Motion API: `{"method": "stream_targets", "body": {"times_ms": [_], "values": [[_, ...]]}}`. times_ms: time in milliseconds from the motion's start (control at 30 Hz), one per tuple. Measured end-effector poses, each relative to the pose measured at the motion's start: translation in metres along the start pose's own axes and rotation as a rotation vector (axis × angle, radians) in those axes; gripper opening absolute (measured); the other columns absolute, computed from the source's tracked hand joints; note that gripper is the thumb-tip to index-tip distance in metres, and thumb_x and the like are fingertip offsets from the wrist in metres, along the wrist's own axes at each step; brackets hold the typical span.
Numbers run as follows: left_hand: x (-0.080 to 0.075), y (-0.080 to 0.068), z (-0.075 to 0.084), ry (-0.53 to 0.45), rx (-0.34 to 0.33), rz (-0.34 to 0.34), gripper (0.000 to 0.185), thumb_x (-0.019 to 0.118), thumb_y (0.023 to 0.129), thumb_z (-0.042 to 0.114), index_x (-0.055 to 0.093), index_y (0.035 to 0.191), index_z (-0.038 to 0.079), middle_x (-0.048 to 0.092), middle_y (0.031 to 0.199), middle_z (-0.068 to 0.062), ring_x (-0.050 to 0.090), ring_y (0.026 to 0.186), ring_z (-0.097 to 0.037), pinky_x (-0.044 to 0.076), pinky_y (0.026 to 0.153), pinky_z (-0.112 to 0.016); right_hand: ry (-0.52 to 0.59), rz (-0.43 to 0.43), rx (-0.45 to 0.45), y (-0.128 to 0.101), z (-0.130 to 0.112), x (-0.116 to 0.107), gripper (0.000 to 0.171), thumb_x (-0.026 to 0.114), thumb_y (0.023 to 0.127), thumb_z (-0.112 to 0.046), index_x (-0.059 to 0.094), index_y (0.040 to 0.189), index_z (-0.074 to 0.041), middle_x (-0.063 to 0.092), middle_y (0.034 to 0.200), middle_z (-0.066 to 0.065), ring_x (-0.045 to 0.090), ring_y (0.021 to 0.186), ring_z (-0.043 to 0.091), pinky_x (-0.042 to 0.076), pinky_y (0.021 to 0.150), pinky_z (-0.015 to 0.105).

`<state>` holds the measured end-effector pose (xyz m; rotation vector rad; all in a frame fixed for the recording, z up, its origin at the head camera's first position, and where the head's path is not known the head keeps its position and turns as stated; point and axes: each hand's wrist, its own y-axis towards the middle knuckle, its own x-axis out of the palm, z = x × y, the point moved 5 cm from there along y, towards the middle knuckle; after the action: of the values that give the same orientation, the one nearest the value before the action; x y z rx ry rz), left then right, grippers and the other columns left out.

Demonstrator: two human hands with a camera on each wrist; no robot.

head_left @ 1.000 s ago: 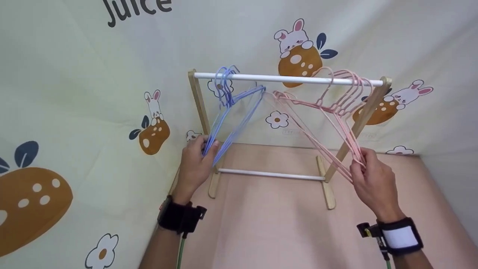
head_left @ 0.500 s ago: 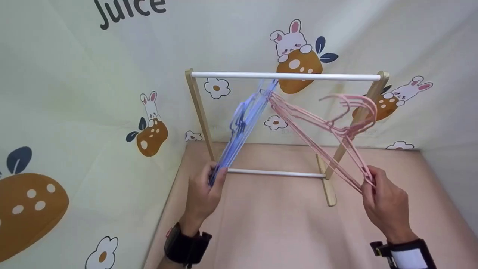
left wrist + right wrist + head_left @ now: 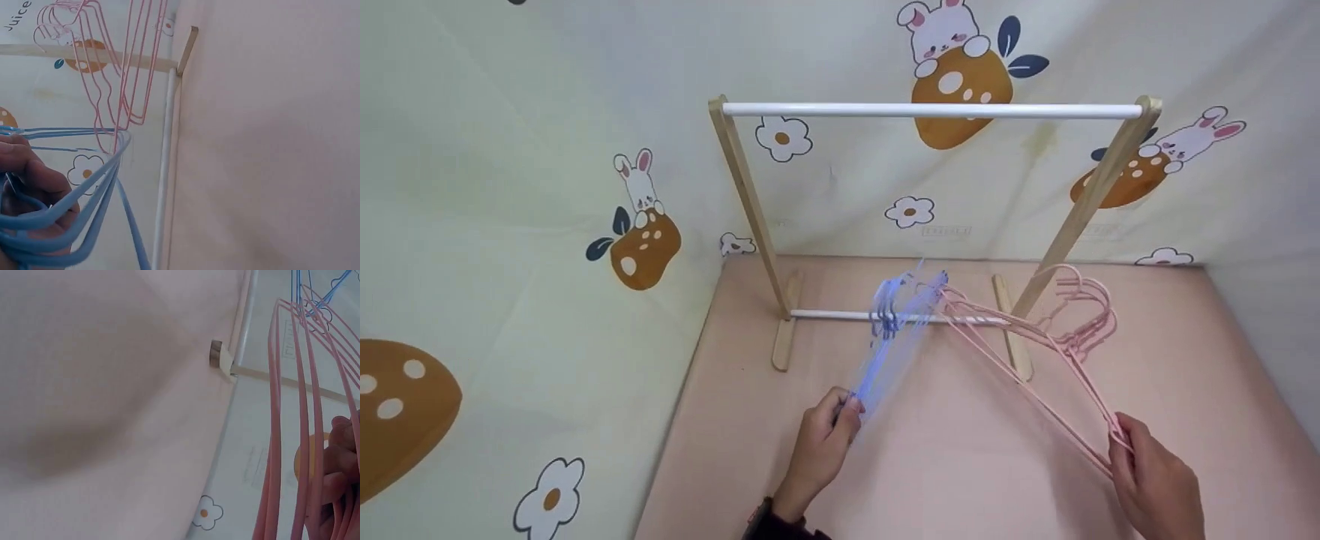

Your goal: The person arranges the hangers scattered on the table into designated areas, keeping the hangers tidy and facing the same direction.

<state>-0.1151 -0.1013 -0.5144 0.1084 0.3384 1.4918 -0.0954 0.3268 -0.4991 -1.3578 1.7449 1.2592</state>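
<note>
Blue wire hangers (image 3: 894,341), a thin bunch of approx four or five, sit in the left hand (image 3: 819,448), fingers pinched round their lower corner; hooks point up toward 12 o'clock, near the rack's bottom rail. Pink wire hangers (image 3: 1039,360), a similar bunch, are gripped at one corner by the right hand (image 3: 1155,487), at 4 o'clock from the blue set. Tips of both bunches meet or nearly meet around the middle of the low rail; can't tell if they touch. Both bunches are off the rack and held low over the pink table (image 3: 945,457), w/ the pink hooks fanned out at 1 o'clock from the right hand, just beside the rack's right foot.

Small wooden clothes rack w/ white top bar (image 3: 931,110) stands at 12 o'clock from both hands, near the table's back edge. White lower rail (image 3: 825,314) runs btwn its two flat wooden feet. Behind and to the left hangs a pale green backdrop printed w/ bunnies, carrots & flowers (image 3: 547,187).

Left wrist view: thumb and fingers wrapped on the blue wires, pink loops above. Right wrist view: fingertips closed on the pink wires.
</note>
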Motion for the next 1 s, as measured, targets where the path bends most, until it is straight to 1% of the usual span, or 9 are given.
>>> {"method": "stream_targets", "body": {"times_ms": [133,267,367,467,567,700,767,867,1000], "values": [[-0.002,0.000,-0.013,0.010,-0.137,-0.001,0.019,0.058,0.115,0.012,0.066,0.103,-0.001,0.057,0.073,0.006,0.048,0.061,-0.002,0.040,0.058,-0.018,-0.039,0.016,-0.049,-0.011,0.002,-0.009,0.033,0.069,0.098,0.002,0.063,0.128,0.014,0.071,0.084,0.021,0.052,0.061,0.019,0.042,0.050,0.031],[-0.013,-0.001,-0.024,0.090,-0.241,0.008,0.013,0.061,0.114,0.014,0.063,0.106,0.003,0.063,0.074,0.002,0.057,0.060,-0.007,0.049,0.057,-0.020,-0.030,0.062,-0.083,-0.017,0.003,-0.021,0.033,0.071,0.095,0.003,0.065,0.126,0.012,0.065,0.076,0.012,0.046,0.060,0.010,0.036,0.051,0.023],[-0.018,-0.001,-0.030,0.231,-0.288,-0.021,0.011,0.064,0.112,0.014,0.059,0.109,0.005,0.069,0.077,0.001,0.066,0.061,-0.011,0.054,0.057,-0.025,0.045,0.058,0.004,-0.017,0.004,-0.029,0.028,0.068,0.102,0.001,0.065,0.129,0.010,0.057,0.074,0.004,0.041,0.059,0.006,0.029,0.050,0.020],[-0.015,-0.001,-0.034,0.397,-0.319,-0.075,0.019,0.071,0.109,0.020,0.058,0.108,0.006,0.070,0.078,0.003,0.069,0.064,-0.012,0.054,0.057,-0.030,0.173,0.029,0.124,-0.011,-0.002,-0.029,0.025,0.063,0.110,-0.003,0.065,0.132,0.006,0.057,0.077,0.004,0.041,0.058,0.007,0.031,0.049,0.022],[-0.004,-0.002,-0.039,0.519,-0.362,-0.095,0.033,0.082,0.101,0.028,0.058,0.107,0.005,0.066,0.078,0.000,0.067,0.068,-0.017,0.054,0.060,-0.037,0.357,0.008,0.179,0.002,-0.017,-0.016,0.021,0.060,0.112,-0.003,0.068,0.130,0.003,0.060,0.080,0.006,0.045,0.055,0.009,0.034,0.047,0.025],[0.012,-0.001,-0.046,0.606,-0.410,-0.085,0.061,0.091,0.091,0.043,0.060,0.115,-0.003,0.062,0.079,-0.007,0.066,0.072,-0.027,0.054,0.063,-0.047,0.576,-0.061,0.150,0.023,-0.048,0.019,0.016,0.061,0.109,0.003,0.070,0.123,0.001,0.063,0.082,0.008,0.047,0.056,0.009,0.038,0.046,0.025],[0.018,0.000,-0.050,0.629,-0.416,-0.088,0.073,0.091,0.089,0.050,0.060,0.122,-0.007,0.066,0.083,-0.013,0.070,0.075,-0.032,0.057,0.065,-0.050,0.618,-0.122,0.136,0.032,-0.063,0.036,0.015,0.066,0.107,0.002,0.069,0.122,0.001,0.065,0.083,0.007,0.048,0.058,0.010,0.039,0.048,0.024],[0.021,-0.001,-0.056,0.630,-0.425,-0.087,0.077,0.086,0.093,0.052,0.061,0.132,-0.011,0.070,0.089,-0.017,0.072,0.080,-0.036,0.058,0.068,-0.051,0.650,-0.189,0.118,0.040,-0.075,0.054,0.023,0.076,0.100,0.001,0.069,0.122,0.000,0.063,0.077,0.002,0.049,0.059,0.011,0.040,0.050,0.023],[0.015,-0.005,-0.056,0.606,-0.379,-0.021,0.065,0.083,0.097,0.033,0.060,0.140,-0.010,0.070,0.095,-0.011,0.072,0.088,-0.035,0.059,0.075,-0.051,0.624,-0.172,0.072,0.047,-0.084,0.059,0.030,0.081,0.097,-0.002,0.069,0.125,-0.002,0.062,0.075,0.000,0.052,0.059,0.014,0.040,0.051,0.024]]}}
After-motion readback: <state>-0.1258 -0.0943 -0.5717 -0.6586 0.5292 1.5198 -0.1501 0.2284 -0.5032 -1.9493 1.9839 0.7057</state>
